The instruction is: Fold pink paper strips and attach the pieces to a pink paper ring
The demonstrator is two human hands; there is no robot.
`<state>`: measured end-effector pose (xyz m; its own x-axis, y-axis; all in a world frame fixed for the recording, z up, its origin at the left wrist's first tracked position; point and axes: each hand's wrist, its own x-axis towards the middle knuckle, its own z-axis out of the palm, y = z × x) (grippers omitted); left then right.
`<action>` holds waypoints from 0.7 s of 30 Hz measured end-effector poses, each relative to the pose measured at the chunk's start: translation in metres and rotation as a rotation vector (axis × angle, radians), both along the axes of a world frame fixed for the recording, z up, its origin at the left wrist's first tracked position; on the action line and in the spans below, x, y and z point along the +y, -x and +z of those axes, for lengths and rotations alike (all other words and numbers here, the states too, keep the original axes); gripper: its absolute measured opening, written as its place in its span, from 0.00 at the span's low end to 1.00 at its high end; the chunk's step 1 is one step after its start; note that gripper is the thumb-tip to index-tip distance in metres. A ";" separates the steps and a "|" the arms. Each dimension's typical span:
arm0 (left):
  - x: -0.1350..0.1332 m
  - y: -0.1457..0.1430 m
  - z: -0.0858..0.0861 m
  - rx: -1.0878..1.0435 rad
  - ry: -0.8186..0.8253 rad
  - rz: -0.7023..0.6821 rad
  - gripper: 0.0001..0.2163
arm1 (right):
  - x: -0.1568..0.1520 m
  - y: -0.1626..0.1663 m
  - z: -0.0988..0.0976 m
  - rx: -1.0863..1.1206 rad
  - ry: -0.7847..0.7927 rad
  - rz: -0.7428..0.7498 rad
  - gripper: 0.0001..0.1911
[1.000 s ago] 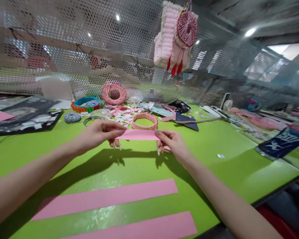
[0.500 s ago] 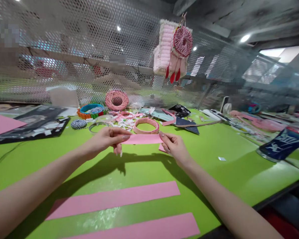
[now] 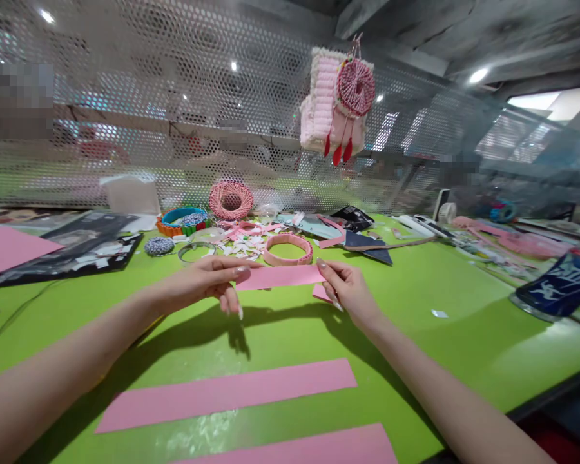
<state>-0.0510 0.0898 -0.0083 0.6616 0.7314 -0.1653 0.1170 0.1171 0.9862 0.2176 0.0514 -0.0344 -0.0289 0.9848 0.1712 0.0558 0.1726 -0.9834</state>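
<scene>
My left hand [image 3: 205, 283] and my right hand [image 3: 348, 293] pinch a pink paper strip [image 3: 280, 277] between fingers and thumbs, one at each end, just above the green table [image 3: 464, 348]. A small piece of pink paper [image 3: 321, 293] shows under my right fingers, and I cannot tell whether it belongs to the strip. Beyond the strip, a little way from both hands, lies a pink woven ring [image 3: 287, 250]. Two more pink paper strips [image 3: 225, 396] [image 3: 290, 448] lie flat on the table nearer to me.
Paper scraps [image 3: 244, 241], a clear tape ring [image 3: 196, 251], a round woven pink basket frame [image 3: 231, 200] and an orange-green tray [image 3: 181, 222] stand behind the hands. A black folder [image 3: 67, 248] lies left, a blue printed can [image 3: 558, 287] right. Perforated metal mesh [image 3: 125, 96] rises behind.
The whole view has shifted slightly as my head moved. Both hands still pinch the strip, with no visible change in grip, and the table items sit a little lower and further right.
</scene>
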 end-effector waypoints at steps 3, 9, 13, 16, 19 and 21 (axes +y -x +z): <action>0.005 0.012 0.002 -0.129 0.072 -0.065 0.29 | 0.002 -0.003 -0.001 0.032 0.028 0.042 0.19; 0.002 0.015 0.012 -0.070 -0.004 -0.060 0.33 | 0.001 -0.004 -0.003 0.094 0.098 0.167 0.19; -0.011 0.007 0.021 0.079 -0.067 -0.173 0.25 | 0.001 -0.002 -0.006 0.099 0.139 0.224 0.19; -0.016 0.004 0.025 0.170 -0.176 -0.211 0.16 | 0.001 -0.002 -0.008 0.090 0.157 0.237 0.19; -0.017 0.002 0.030 0.214 -0.372 -0.216 0.11 | 0.000 0.000 -0.008 0.064 0.171 0.242 0.19; -0.019 -0.002 0.032 0.240 -0.502 -0.186 0.10 | -0.004 0.003 -0.007 0.038 0.184 0.254 0.19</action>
